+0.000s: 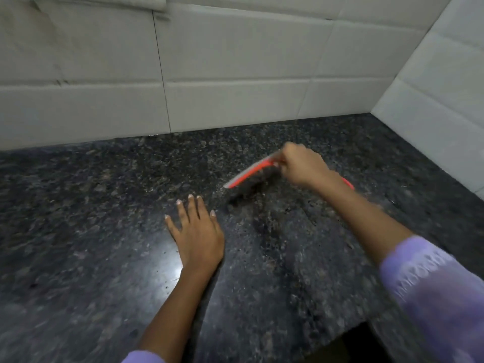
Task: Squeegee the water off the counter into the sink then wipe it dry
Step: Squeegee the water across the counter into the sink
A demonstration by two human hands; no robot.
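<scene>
My right hand (303,166) is shut on an orange squeegee (248,174) with a grey blade, held near the back right of the dark speckled granite counter (91,231). The blade's lower end touches or nearly touches the stone; the handle's orange tip pokes out behind my wrist. My left hand (196,234) lies flat on the counter with fingers spread, to the left of and nearer than the squeegee, holding nothing. The frame is blurred and no standing water is clearly visible. No sink is in view.
White tiled walls (235,61) rise behind the counter and along its right side (432,113), meeting in a corner at the back right. A dark notch (361,341) cuts into the counter's front edge at the bottom right. A light glare shows by my left wrist.
</scene>
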